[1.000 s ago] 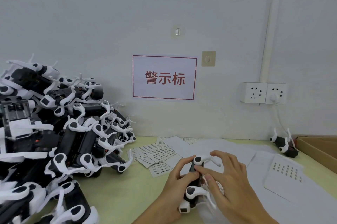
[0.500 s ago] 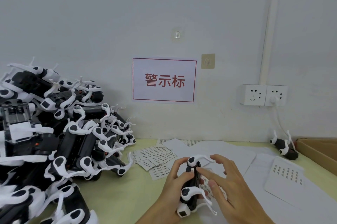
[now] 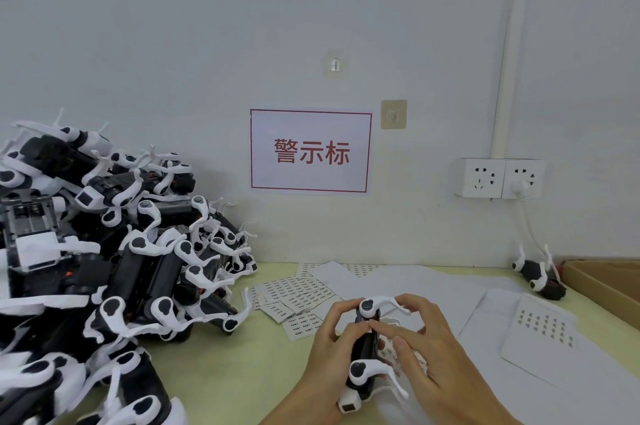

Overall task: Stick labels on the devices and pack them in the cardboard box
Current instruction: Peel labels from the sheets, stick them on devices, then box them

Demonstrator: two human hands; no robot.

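Observation:
A black device with white legs [image 3: 364,352] stands on end at the lower middle of the table. My left hand [image 3: 327,352] grips its left side, fingers curled round the body. My right hand [image 3: 420,348] lies over its right side, and the index fingertip presses on the black body where a small label seems to sit. Sheets of small labels [image 3: 294,289] lie just beyond the hands. At the far right edge the corner of the cardboard box [image 3: 602,281] shows.
A big heap of black and white devices [image 3: 104,268] fills the left of the table. One more device [image 3: 538,275] lies by the box. White backing sheets [image 3: 540,327] cover the table's right side. Wall sockets [image 3: 497,178] with a plugged cable hang above.
The device and both hands have shifted slightly towards me and left. My right index finger has slid along the device's body, pressing on it.

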